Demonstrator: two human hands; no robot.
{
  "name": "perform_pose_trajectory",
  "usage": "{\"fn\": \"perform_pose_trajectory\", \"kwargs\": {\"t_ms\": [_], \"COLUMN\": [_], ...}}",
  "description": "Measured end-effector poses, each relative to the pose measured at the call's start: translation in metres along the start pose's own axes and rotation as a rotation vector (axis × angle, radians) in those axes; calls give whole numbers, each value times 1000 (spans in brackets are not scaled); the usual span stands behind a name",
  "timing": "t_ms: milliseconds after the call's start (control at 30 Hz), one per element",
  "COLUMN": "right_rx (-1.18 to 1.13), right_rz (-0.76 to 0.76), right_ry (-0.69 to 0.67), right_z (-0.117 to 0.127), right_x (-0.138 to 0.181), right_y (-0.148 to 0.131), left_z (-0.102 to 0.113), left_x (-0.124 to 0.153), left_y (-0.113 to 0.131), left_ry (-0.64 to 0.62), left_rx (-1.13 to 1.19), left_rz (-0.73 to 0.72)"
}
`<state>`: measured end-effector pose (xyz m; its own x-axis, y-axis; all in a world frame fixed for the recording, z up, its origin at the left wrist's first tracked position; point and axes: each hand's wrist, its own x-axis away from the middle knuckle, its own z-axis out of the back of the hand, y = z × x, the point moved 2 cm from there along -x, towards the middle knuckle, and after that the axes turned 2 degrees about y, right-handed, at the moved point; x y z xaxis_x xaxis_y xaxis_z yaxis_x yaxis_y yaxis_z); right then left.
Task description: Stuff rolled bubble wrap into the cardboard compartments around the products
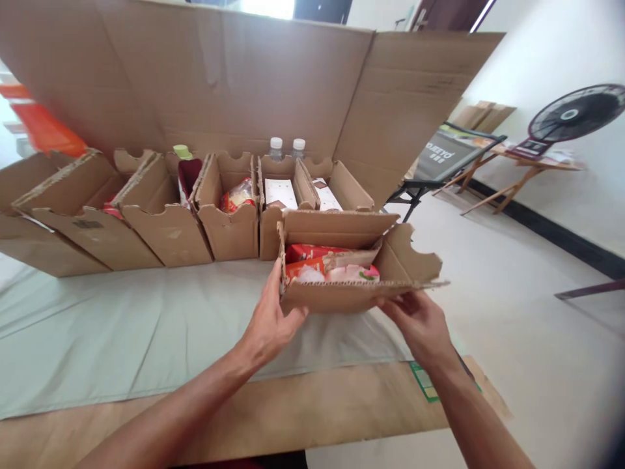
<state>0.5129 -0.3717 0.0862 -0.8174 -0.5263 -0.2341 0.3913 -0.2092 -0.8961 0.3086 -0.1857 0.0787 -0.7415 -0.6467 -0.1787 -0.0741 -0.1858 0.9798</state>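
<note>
Forearms (pixel 195 397), left hand (pixel 269 320) and right hand (pixel 420 324) on cardboard bin (pixel 336 298)

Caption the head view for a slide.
Left hand and right hand hold a cardboard bin of packets in front of a row of bins.

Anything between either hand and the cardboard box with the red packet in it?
Nothing visible. The left hand is on the left end of the cardboard box, and the right hand touches its near side low at the right. The row of bins stands beyond the box, not between it and either hand.
</note>
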Motion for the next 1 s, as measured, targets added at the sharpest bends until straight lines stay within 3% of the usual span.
{"fn": "perform_pose_trajectory", "kwargs": {"t_ms": [100,167,233,300,367,467,533,600,700,833,900,1000], "right_rx": [114,148,114,32,-27,0,29,59,42,-59,-88,-136], "right_rz": [87,164,214,236,235,178,136,129,155,176,171,128], "right_ry": [25,-24,-116,-162,-136,-9,61,38,-116,-238,-249,-249], "right_z": [-26,-56,-90,-116,-125,-108,-92,-90,-126,-186,-193,-170], "right_x": [44,61,61,48,33,31,46,66,81,67,61,61], "right_y": [-17,-40,-66,-88,-97,-87,-75,-69,-75,-91,-90,-76], "left_z": [45,84,120,140,143,127,118,122,152,186,184,156], "left_x": [51,81,94,86,67,46,52,71,104,120,120,121], "left_y": [-2,-2,1,9,15,22,24,21,11,-2,-5,-6], "left_ry": [120,241,364,470,485,417,360,360,474,608,615,558], "left_rx": [-65,-136,-212,-237,-189,-162,-177,-194,-228,-261,-256,-245], "left_rz": [84,161,221,193,97,-54,-85,-41,93,182,192,196]}}
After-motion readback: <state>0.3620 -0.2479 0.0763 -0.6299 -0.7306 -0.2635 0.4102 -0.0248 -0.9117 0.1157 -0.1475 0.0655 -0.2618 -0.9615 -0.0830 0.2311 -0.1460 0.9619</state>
